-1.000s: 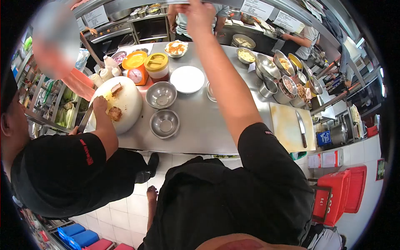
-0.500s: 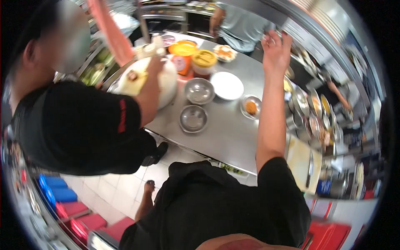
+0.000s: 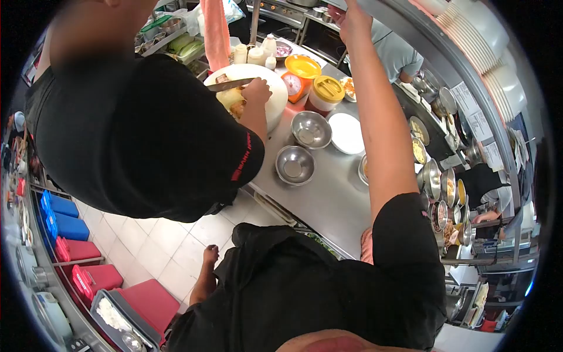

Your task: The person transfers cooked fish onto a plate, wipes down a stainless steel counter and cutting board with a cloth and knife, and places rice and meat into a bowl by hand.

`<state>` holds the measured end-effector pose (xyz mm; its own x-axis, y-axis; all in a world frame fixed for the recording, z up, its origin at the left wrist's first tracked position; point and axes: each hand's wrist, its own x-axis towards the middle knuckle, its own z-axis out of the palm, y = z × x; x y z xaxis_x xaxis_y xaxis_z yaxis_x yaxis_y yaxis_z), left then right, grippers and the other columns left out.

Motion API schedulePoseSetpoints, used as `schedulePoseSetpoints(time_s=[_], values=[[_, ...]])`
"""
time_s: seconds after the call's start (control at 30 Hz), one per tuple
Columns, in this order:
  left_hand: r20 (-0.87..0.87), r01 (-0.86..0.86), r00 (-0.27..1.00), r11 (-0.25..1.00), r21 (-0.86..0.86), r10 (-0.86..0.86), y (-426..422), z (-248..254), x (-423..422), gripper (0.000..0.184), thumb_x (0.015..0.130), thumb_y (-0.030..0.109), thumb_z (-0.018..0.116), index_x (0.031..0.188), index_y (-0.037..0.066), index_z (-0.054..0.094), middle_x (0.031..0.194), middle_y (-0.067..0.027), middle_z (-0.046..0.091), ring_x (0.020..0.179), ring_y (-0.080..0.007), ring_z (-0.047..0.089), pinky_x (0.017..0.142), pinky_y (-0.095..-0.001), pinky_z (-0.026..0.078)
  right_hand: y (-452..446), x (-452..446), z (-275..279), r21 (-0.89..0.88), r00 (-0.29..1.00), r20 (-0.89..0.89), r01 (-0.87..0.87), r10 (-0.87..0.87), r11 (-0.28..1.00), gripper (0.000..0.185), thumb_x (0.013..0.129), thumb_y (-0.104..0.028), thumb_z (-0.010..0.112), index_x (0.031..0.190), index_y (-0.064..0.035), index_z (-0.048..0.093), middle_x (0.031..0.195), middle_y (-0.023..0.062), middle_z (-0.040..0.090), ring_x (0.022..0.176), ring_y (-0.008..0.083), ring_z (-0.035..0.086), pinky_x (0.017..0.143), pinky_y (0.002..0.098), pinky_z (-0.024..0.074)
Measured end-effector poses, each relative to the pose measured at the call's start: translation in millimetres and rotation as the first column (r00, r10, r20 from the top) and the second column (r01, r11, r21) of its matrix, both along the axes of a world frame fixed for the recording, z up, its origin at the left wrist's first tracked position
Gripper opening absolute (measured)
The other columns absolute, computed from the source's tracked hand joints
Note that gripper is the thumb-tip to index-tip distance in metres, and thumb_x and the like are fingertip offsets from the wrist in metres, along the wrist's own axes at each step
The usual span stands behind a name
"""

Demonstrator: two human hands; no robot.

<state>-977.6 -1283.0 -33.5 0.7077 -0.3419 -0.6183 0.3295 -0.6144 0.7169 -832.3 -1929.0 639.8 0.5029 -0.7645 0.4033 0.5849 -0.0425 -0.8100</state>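
Observation:
My right hand is raised at the top of the view, beside the overhead metal shelf. Its fingers are curled at a dark reddish thing too small to name. Low at my side hangs my left hand, small in view, its fingers loosely curled with nothing visible in them. Beneath my raised arm lie a white plate and two metal bowls. A co-worker's hand is at a knife over meat on a round white board.
The co-worker stands close on my left. An orange scale and a yellow-lidded tub stand on the steel counter. Food bowls crowd the right, with stacked plates above. Red bins line the lower left.
The view has swung left. My right hand had its fingers spread half a second ago and now has them curled at the shelf. The co-worker's knife is now over the board.

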Motion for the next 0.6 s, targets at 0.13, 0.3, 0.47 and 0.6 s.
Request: schedulePoseSetpoints(time_s=[0.13,0.3,0.47,0.6], values=[[0.366,0.354,0.837,0.912,0.206,-0.407,39,-12,-28,0.029,0.086,0.022,0.056,0.097,-0.003,0.067,0.077,-0.0123,0.068,0.067,-0.0216,0.064,0.065,-0.0342,0.052,-2,0,1,-0.009,0.972,0.102,0.212,-0.210,0.977,0.044,0.082,-0.031,0.075,0.108,0.0020,0.063,0.093,0.0089,0.067,0.074,0.0174,0.064,0.055,0.0295,0.0504],[0.001,-0.077,0.997,0.994,0.081,0.077,43,-12,-34,0.027,0.087,0.021,0.056,0.094,-0.003,0.067,0.081,-0.0117,0.070,0.072,-0.0192,0.066,0.067,-0.0308,0.052,-5,-68,-7,0.060,0.918,0.150,0.363,-0.368,0.930,0.034,0.084,-0.030,0.073,0.095,0.0003,0.063,0.083,0.0075,0.067,0.065,0.0165,0.063,0.050,0.0291,0.0480],[0.233,0.225,0.950,0.973,-0.044,-0.210,37,10,3,0.025,0.091,0.019,0.057,0.102,-0.003,0.064,0.078,-0.0083,0.068,0.069,-0.0177,0.063,0.062,-0.0318,0.052,-18,-150,-3,0.108,0.864,0.200,0.450,-0.463,0.887,0.031,0.087,-0.032,0.070,0.087,-0.0011,0.063,0.075,0.0064,0.065,0.053,0.0149,0.055,0.043,0.0281,0.0387],[-0.079,-0.019,0.997,1.000,-0.007,0.018,-1,58,36,0.023,0.093,0.017,0.054,0.109,0.002,0.060,0.076,-0.0043,0.062,0.059,-0.0149,0.057,0.049,-0.0300,0.046,-26,-179,-12,0.055,0.915,0.096,0.389,-0.393,0.920,0.032,0.089,-0.033,0.068,0.093,-0.0024,0.062,0.080,0.0077,0.064,0.060,0.0152,0.056,0.051,0.0286,0.0420]])
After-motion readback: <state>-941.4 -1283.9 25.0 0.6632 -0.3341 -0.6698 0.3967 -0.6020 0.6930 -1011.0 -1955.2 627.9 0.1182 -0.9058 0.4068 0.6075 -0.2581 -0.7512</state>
